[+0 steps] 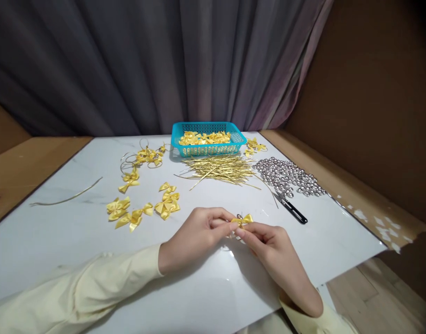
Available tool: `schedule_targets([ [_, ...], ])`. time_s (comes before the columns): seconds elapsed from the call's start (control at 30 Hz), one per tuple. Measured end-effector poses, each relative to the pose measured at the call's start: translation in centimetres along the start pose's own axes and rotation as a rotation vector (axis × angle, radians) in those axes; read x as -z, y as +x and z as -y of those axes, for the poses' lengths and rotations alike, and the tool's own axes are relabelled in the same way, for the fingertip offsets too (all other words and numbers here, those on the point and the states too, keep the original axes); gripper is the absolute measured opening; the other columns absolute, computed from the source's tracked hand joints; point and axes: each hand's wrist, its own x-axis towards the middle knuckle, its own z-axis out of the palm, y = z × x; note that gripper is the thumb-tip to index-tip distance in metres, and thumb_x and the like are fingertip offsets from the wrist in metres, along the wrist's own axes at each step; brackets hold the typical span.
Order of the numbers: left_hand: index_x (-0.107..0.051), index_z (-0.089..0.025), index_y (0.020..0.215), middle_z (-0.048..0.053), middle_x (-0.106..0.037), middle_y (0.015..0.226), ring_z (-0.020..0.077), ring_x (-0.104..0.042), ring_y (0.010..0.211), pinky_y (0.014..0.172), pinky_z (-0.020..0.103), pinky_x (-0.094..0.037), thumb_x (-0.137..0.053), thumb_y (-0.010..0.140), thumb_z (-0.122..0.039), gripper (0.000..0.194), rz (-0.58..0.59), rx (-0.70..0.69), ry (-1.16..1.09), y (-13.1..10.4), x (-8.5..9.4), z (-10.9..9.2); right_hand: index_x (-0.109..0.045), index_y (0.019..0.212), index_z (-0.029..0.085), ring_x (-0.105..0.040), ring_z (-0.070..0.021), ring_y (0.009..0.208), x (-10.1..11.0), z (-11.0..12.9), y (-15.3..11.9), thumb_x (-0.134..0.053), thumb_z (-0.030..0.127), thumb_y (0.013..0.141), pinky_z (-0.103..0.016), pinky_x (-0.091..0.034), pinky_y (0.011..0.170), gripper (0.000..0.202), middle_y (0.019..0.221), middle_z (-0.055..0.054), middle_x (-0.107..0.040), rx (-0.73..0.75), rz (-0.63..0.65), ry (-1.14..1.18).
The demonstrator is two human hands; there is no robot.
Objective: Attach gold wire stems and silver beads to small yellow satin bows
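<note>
My left hand [208, 232] and my right hand [268, 243] meet above the near middle of the table. Between their fingertips they pinch one yellow ribbon bow [246, 219], with a small shiny silver bead [239, 216] at its top edge. The fingers cover part of the bow, so I cannot tell whether a wire runs through it. Left of my hands lie several loose yellow bows [167, 202]. A pile of gold twist ties [220, 169] is beyond my hands, and many silver beads [286, 174] are heaped to the right.
A blue plastic basket [209, 150] of yellow bows stands at the back of the white table [60, 241]. Black-handled thread snips [292, 209] lie right of my hands. A single twist tie [68, 197] is at left. Bows with looped wires [148, 155] sit back left; white scraps [382, 227] at right.
</note>
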Motion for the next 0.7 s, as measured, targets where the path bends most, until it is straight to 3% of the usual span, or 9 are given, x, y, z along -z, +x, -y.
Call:
schedule_targets([
  [0.17, -0.067, -0.013, 0.080, 0.003, -0.065, 0.071, 0.0138, -0.056, 0.065, 0.057, 0.022, -0.041, -0.055, 0.076, -0.031, 0.022, 0.009, -0.021, 0.046, 0.2, 0.2, 0.2, -0.062, 0.061, 0.014, -0.026, -0.0072, 0.042, 0.1, 0.0, 0.0, -0.050, 0.038, 0.081, -0.021, -0.022, 0.040, 0.033, 0.042, 0.006, -0.031, -0.037, 0.021, 0.031],
  [0.33, -0.065, -0.014, 0.071, -0.003, -0.058, 0.058, 0.0083, -0.048, 0.055, 0.053, 0.019, -0.036, -0.058, 0.074, -0.027, 0.016, 0.042, -0.036, 0.078, 0.5, 0.5, -0.4, -0.058, 0.058, 0.014, -0.026, -0.0075, 0.044, 0.2, -0.3, 0.1, -0.049, 0.035, 0.081, -0.021, -0.022, 0.042, 0.033, 0.044, 0.006, -0.031, 0.001, 0.007, 0.012],
  [0.7, -0.061, -0.014, 0.069, 0.000, -0.063, 0.060, 0.0116, -0.055, 0.057, 0.051, 0.020, -0.038, -0.062, 0.071, -0.033, 0.019, 0.003, 0.043, 0.016, 1.1, -0.3, -0.5, -0.063, 0.057, 0.015, -0.029, -0.0091, 0.046, 0.1, -0.3, 0.1, -0.048, 0.033, 0.081, -0.021, -0.025, 0.043, 0.034, 0.046, 0.003, -0.040, 0.076, -0.023, -0.089],
])
